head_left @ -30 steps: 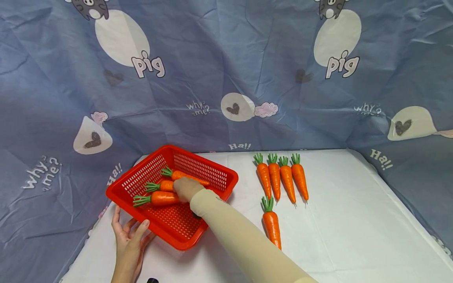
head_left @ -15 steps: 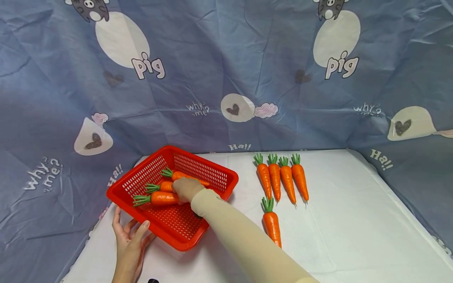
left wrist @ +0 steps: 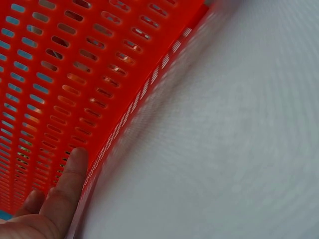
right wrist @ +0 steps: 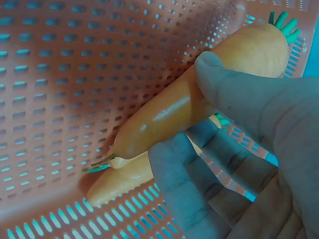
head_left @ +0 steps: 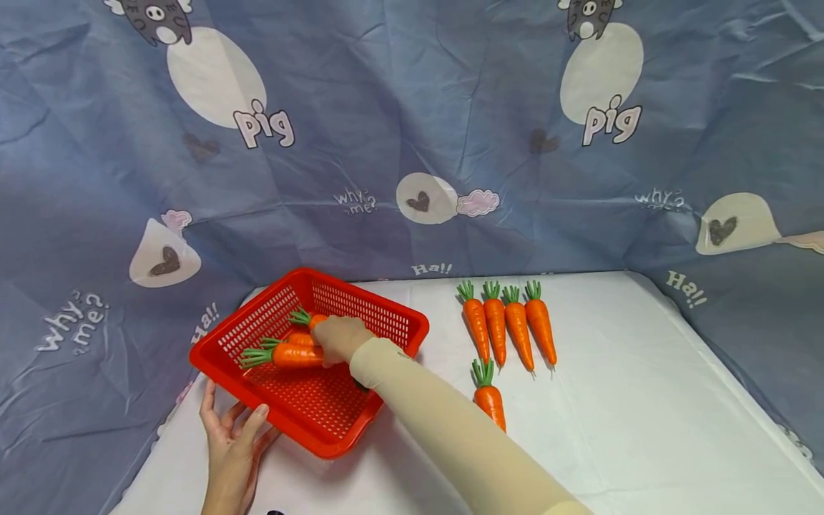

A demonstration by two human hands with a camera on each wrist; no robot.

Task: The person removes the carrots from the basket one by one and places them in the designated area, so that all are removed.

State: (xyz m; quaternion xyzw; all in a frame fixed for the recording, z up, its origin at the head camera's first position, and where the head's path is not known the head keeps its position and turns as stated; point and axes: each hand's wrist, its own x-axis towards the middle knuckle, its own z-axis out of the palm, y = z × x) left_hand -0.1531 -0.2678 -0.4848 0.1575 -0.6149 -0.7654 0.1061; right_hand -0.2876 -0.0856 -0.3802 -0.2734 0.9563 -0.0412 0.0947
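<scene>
In the head view a red perforated basket [head_left: 328, 447] sits tilted at the left of the table. My left hand [head_left: 232, 447] holds its near-left corner, thumb at the rim and fingers against the outside. One finger [left wrist: 70, 191] lies stretched along the basket's outer surface. Inside the basket, my right hand [head_left: 344, 340] grips the nearest carrot [head_left: 296, 355], thumb on top and fingers beneath. That carrot overlaps a middle carrot [head_left: 300, 339]; a far carrot [head_left: 317, 320] is partly hidden by the hand. Another carrot [right wrist: 119, 184] shows below the held one in the right wrist view.
Several carrots [head_left: 515, 322] lie in a row at the table's back, right of the basket. A single carrot [head_left: 491, 404] lies nearer, partly covered by my right sleeve [head_left: 450, 436]. A patterned blue cloth [head_left: 418, 129] hangs behind the white table [head_left: 611, 408].
My right hand has risen slightly with the nearest carrot, which now overlaps the middle one more. The left hand keeps its hold on the basket; the whole view has shifted a little.
</scene>
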